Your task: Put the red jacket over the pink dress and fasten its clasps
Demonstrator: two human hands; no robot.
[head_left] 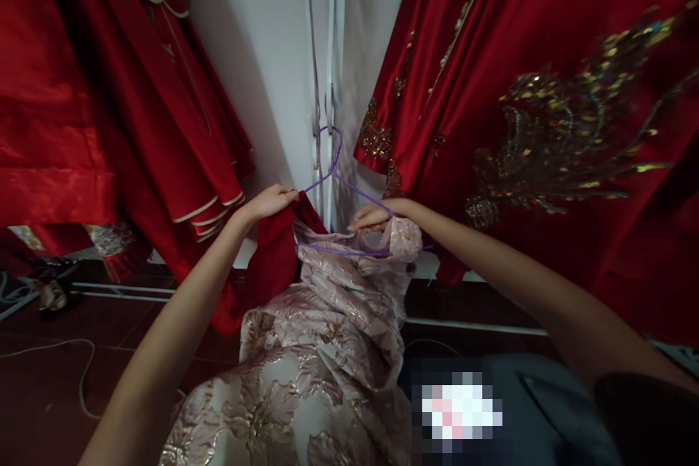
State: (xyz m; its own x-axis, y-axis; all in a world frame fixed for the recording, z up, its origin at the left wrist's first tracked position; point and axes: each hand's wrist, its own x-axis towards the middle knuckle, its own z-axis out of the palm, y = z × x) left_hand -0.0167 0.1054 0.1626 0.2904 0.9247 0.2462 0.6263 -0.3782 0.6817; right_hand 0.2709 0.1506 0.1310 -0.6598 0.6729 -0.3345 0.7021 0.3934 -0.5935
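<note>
A pink-and-gold brocade dress (328, 298) hangs in front of me on a purple wire hanger (360, 193). The hanger's hook is up by a white metal upright. At the hanger's left shoulder my left hand (276, 200) is closed on a piece of red cloth (273, 255) that drapes beside the dress. My right hand (374, 216) reaches behind the hanger's right arm, above the neckline, with its fingers stretched out to the left. The dress's right shoulder (405, 235) sits over the hanger's end, just below that hand.
Red gowns (147, 87) hang on the left, and a red gown with gold sequins (557, 131) hangs on the right. A white upright (337, 29) stands against the wall. Low rails (120, 291), a cable (81, 378) and a shoe (52, 296) are near the floor.
</note>
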